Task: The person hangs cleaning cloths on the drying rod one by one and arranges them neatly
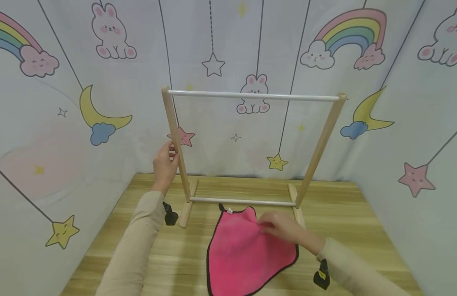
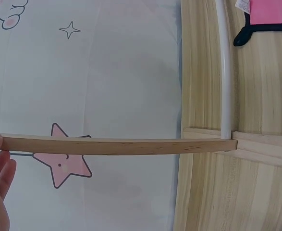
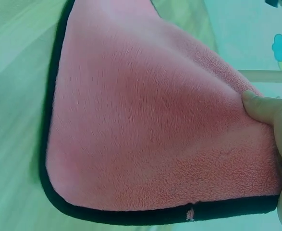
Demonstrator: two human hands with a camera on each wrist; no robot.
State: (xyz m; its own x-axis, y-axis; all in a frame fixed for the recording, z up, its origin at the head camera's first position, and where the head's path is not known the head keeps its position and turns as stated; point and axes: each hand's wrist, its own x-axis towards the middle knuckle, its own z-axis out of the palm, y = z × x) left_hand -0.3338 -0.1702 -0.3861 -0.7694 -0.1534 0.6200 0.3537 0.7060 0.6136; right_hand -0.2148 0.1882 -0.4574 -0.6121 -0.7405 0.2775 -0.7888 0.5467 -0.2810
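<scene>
A pink towel point(image 1: 237, 250) with black edging lies partly on the table, with a white tag and a black loop at its far left corner. My right hand point(image 1: 281, 226) pinches its far edge and holds that part raised; in the right wrist view, the thumb point(image 3: 261, 107) presses on the fluffy cloth point(image 3: 131, 106). Behind the towel stands a small drying rack with wooden side posts and white bars. Its left post point(image 1: 182, 174) is between the thumb and fingers of my left hand point(image 1: 164, 164), which grips it about halfway up. Some fingers are hidden.
The rack's top bar point(image 1: 254, 95) spans above, and its lower bar point(image 1: 243, 202) runs just behind the towel. Wooden feet rest on the wood-grain table point(image 1: 335, 230). Printed cloth walls point(image 1: 221, 156) with rabbits, stars and moons enclose the back and sides.
</scene>
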